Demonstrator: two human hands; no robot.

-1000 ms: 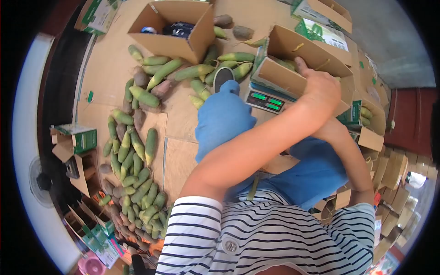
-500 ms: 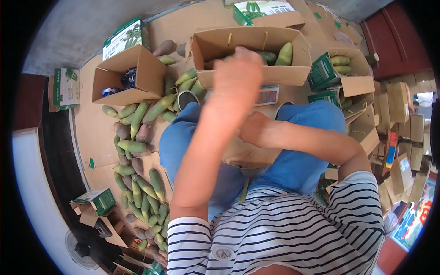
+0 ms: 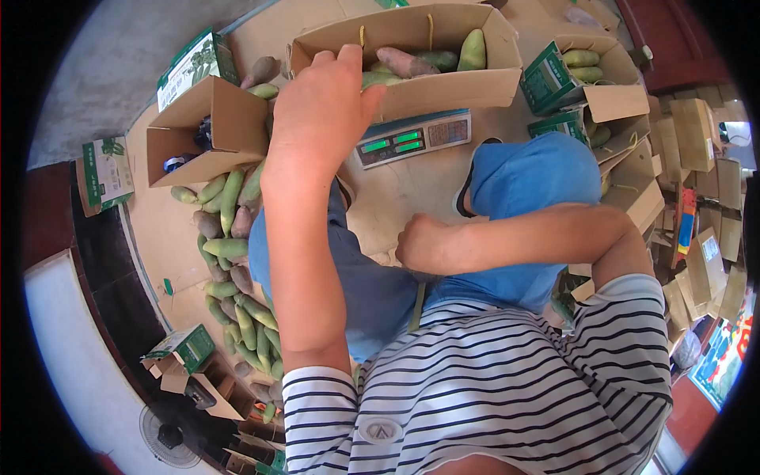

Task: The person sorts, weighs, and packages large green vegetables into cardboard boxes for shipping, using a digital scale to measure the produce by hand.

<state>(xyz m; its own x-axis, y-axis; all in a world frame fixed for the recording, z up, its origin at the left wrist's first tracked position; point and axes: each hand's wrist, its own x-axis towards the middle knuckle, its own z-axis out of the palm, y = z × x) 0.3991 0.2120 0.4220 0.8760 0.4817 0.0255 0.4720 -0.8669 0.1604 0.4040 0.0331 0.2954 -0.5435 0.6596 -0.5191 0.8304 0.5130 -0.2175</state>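
My left hand [image 3: 321, 111], thumb and fingers apart, is over the front left part of a long open cardboard box [image 3: 475, 89]. Nothing shows in its grasp, though its fingertips are partly over the box. Inside the box lie a pinkish radish [image 3: 408, 62], an upright green radish [image 3: 473, 51] and others partly hidden; yellow cord loops hang on its far wall. Against the front of the box is a digital scale [image 3: 416, 141] with lit green displays. My right hand [image 3: 427, 244] rests curled above my lap, closed, with nothing visible in it.
Many green radishes [image 3: 228, 248] and darker ones lie in a pile along my left. A cardboard box [image 3: 178, 146] with dark blue items stands beside them. To the right are green printed boxes [image 3: 546, 79] of radishes and stacked cartons [image 3: 690, 134]. A fan [image 3: 169, 435] stands lower left.
My left hand has moved left from inside the box to its front left part. My right hand has come down slightly, apart from the left forearm. The scale's displays are uncovered.
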